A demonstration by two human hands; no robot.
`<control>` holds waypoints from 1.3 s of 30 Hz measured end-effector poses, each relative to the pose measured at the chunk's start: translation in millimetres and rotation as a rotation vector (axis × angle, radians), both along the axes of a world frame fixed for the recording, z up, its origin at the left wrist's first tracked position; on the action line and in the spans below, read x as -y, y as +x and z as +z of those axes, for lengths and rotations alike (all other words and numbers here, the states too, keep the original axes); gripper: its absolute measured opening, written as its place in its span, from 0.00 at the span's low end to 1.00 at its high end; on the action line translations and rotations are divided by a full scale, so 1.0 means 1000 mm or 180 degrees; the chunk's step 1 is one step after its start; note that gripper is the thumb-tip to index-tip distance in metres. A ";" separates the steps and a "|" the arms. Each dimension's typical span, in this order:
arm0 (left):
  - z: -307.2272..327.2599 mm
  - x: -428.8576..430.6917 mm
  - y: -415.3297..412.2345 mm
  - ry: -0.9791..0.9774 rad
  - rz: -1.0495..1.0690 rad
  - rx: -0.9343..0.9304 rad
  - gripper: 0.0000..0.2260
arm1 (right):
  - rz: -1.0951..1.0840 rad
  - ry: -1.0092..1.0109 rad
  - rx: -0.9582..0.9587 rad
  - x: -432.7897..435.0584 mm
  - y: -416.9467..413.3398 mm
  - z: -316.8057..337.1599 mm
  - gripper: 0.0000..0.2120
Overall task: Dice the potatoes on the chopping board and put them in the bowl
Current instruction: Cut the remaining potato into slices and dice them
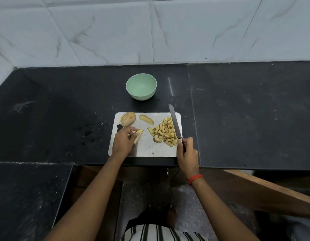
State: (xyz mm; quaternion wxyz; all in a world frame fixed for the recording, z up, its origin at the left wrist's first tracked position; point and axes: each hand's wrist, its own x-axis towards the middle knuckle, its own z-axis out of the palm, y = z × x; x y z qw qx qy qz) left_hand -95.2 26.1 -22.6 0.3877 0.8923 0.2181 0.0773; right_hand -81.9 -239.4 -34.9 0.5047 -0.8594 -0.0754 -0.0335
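Black stone counter [64, 110], cubed potato [165, 133], round bowl [142, 96]

Matt dark stone counter [237, 110] — glossy marbled wall tiles [185, 32].

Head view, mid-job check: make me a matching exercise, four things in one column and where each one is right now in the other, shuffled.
Things
1. bowl
2. knife
3. diced potato
4. potato slice

Places
A. held by the left hand
B. heaped on the right side of the chopping board
C. on the counter beyond the board, empty
D. gripped by the right hand

Pairs: 1-C, 2-D, 3-B, 4-A
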 end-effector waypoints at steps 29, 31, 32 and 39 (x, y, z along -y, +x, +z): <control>-0.007 -0.007 -0.012 0.0215 -0.0780 -0.0217 0.28 | 0.0207 -0.0959 -0.0122 -0.089 -0.047 0.015 0.07; -0.015 0.001 -0.021 0.0341 -0.0617 0.0101 0.27 | 0.0231 -0.1098 -0.0174 -0.096 -0.048 0.014 0.08; -0.019 0.004 -0.026 0.0410 -0.0633 0.0300 0.25 | 0.0248 -0.1166 -0.0203 -0.098 -0.048 0.014 0.08; -0.032 0.000 -0.029 0.0760 -0.1166 0.0960 0.13 | 0.0227 -0.1613 -0.0205 -0.111 -0.044 0.012 0.09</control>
